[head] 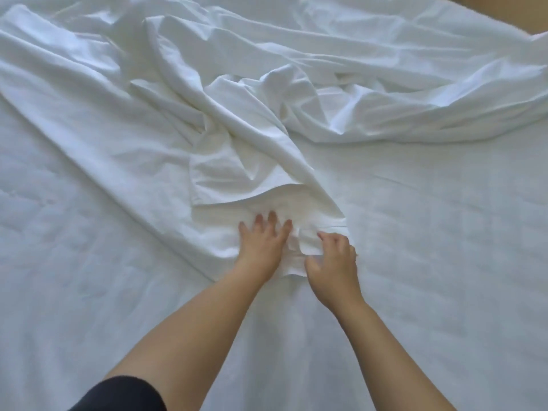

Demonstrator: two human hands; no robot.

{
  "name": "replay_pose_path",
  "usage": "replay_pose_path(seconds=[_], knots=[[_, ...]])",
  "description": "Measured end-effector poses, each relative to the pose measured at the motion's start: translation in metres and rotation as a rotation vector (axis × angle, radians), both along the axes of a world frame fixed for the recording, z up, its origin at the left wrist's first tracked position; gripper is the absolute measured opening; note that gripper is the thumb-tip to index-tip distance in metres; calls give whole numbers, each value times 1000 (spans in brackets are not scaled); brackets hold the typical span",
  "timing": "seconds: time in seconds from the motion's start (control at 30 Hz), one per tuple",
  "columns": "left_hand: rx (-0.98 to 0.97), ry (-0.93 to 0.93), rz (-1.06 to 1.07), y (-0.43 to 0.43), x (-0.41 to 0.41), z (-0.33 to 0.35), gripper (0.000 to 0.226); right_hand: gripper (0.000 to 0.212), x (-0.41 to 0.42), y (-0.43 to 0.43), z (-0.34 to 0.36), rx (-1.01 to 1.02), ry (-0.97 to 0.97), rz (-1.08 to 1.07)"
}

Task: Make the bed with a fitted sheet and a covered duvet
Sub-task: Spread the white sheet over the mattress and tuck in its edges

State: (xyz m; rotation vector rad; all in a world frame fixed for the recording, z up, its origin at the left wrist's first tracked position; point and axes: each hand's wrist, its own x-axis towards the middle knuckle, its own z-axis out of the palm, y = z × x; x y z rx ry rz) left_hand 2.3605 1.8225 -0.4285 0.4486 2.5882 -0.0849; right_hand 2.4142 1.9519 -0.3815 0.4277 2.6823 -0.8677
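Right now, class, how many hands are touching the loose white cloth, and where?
2. The left hand presses flat on the loose white cloth at its near end; the right hand, just beside it, pinches a fold of it. None seems hidden.

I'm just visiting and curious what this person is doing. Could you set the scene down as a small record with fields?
Setting: a bed, seen from above by the person's head camera
Base: quilted white layer spread flat across the bed
On top: loose white cloth, rumpled and folded over itself
Left hand: fingers straight and spread, pressing the cloth's near end down
Right hand: fingers curled, pinching a fold at the cloth's edge
Clothing: black sleeve on the left arm
Unclear: whether the cloth is a sheet or a duvet cover
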Motion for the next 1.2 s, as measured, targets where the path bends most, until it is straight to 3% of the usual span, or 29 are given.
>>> replay_pose_path(seconds=[0.13,0.23,0.47,0.7,0.8,0.87,0.93,1.03,1.13,1.2], knots=[[135,47,-62,-19,-4,-12,39,66,-36,-6,-23,143,-83,2],[248,-33,-14,-32,-7,-6,33,78,-56,-15,-28,176,-113,-60],[64,-73,-154,-137,24,23,30,105,-28,-99,-17,82,-236,158],[-96,-210,-107,-279,76,45,29,76,49,-241,-11,-39,-357,307],[-157,-211,-28,-335,88,42,32,59,64,-280,-7,-271,-449,365],[-186,-185,45,-358,94,40,29,36,59,-289,-8,-369,-387,266],[-102,-179,194,-366,99,35,22,31,42,-289,-9,-365,-230,-8],[358,-196,674,-350,100,35,24,56,2,-278,-18,-274,-97,-499],[766,-252,1069,-308,77,39,66,82,-39,-269,-26,-332,-204,-859],[912,-243,1229,-283,57,39,62,74,-54,-271,-31,-415,-210,-917]])
